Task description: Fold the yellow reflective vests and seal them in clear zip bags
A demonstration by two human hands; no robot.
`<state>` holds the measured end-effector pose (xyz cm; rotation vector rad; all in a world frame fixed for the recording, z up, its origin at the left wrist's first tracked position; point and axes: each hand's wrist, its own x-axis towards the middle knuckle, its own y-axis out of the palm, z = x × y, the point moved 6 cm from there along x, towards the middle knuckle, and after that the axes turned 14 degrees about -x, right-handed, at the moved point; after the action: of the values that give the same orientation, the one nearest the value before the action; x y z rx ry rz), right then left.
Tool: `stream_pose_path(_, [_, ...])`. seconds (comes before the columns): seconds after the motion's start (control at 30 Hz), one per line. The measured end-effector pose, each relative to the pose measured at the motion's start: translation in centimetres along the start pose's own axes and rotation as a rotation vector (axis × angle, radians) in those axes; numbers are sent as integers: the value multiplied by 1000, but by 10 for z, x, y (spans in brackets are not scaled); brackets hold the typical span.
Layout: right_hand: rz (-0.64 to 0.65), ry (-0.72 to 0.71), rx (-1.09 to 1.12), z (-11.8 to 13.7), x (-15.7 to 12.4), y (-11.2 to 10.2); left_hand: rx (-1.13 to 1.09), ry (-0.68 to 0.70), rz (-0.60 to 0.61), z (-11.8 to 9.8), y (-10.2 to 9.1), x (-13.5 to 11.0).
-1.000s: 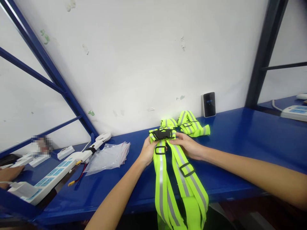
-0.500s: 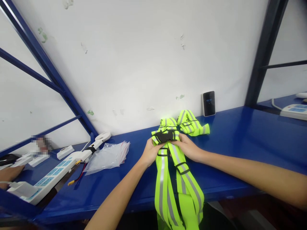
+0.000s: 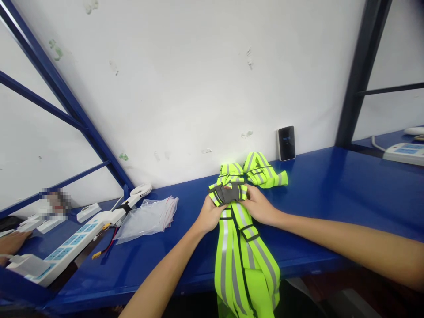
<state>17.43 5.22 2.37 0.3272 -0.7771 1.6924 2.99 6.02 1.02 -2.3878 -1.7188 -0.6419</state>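
Head view: your left hand (image 3: 209, 215) and right hand (image 3: 260, 205) are close together, clamped on the dark buckle (image 3: 228, 193) of the hi-vis reflective vest (image 3: 247, 260). Its upper part lies bunched on the blue desk (image 3: 314, 238), while the long lower bands hang unfolded over the front edge.
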Motion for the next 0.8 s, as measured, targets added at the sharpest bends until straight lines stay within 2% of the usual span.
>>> stream_pose_path(0.17, [-31, 50, -18, -4, -1, 0, -3, -3, -4, 2, -2, 1])
stream_pose_path(0.5, [-66, 49, -68, -11, -6, 4, 109, 39, 22, -5, 2, -1])
stream_pose_path(0.7, [-32, 21, -99, -7, -6, 5, 141, 37, -35, -7, -4, 0])
stream_pose_path(0.8, [34, 13, -135, -3, -8, 6, 97, 30, -90, -6, -10, 2])
